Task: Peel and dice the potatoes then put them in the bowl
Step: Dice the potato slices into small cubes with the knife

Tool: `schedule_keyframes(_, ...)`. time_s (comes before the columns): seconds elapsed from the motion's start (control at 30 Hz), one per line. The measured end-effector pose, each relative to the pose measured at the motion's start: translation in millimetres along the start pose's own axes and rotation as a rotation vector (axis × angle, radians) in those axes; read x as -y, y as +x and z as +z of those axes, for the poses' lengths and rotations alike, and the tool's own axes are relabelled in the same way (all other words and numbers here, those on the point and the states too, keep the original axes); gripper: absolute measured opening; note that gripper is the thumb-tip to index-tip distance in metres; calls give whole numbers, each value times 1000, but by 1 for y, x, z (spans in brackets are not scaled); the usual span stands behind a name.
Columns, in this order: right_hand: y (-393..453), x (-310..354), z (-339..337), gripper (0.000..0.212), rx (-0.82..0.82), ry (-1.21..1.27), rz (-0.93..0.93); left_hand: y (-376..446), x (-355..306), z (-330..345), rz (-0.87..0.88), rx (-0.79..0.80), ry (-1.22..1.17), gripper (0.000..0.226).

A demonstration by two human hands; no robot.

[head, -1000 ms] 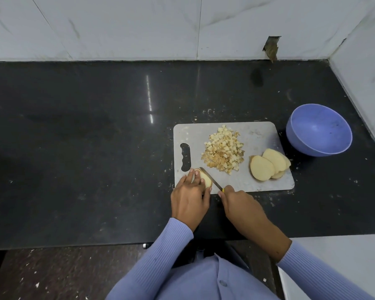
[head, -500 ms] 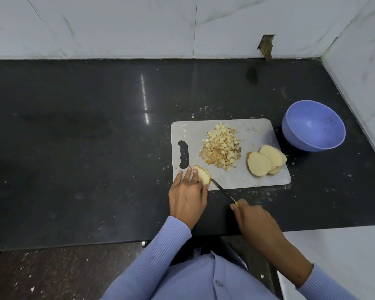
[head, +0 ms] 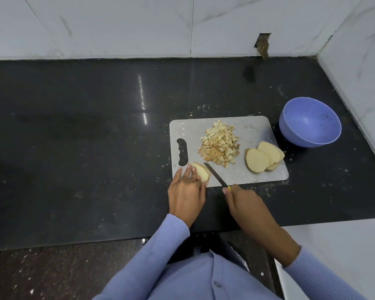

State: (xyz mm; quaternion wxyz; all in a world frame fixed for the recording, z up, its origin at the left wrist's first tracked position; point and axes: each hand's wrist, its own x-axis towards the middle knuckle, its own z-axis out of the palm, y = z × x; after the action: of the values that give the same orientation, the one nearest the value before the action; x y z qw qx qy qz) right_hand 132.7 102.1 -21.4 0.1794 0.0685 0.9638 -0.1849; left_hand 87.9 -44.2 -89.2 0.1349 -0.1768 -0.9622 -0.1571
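Note:
A grey cutting board (head: 253,128) lies on the black counter. At its near left corner my left hand (head: 186,191) holds a pale potato piece (head: 201,173) down, fingers over its left side. My right hand (head: 245,202) grips a knife (head: 215,174) by its yellow handle; the blade points up-left and lies just right of that piece. A heap of diced potato (head: 220,145) sits mid-board. Several peeled potato slabs (head: 263,155) are stacked at the board's right end. An empty purple bowl (head: 310,122) stands on the counter right of the board.
The white marble wall runs along the back and the right side, close behind the bowl. Small potato scraps dot the counter (head: 74,148) around the board. The counter's front edge is just below my hands.
The knife was drawn back out of the potato piece toward me, then moved forward again beside it. My left hand stays on the piece.

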Motion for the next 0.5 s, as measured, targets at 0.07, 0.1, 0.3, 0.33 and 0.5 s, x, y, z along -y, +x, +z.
schedule_keyframes(0.07, 9, 6, 4, 35, -9, 7, -9, -1, 1, 1, 2, -3, 1, 44)
schedule_keyframes(0.1, 13, 9, 6, 36, -12, 10, -15, -1, 1, 2, 2, -2, -2, 43)
schedule_keyframes(0.3, 23, 15, 15, 36, 24, 4, -7, -2, 1, 3, 9, -8, -33, 41)
schedule_keyframes(0.33, 24, 17, 15, 35, 28, 8, -5, -2, 2, 4, 11, -13, -44, 41)
schedule_keyframes(0.5, 24, 23, 14, 35, 48, -29, 13, -1, 4, 6, 5, -30, -74, 40)
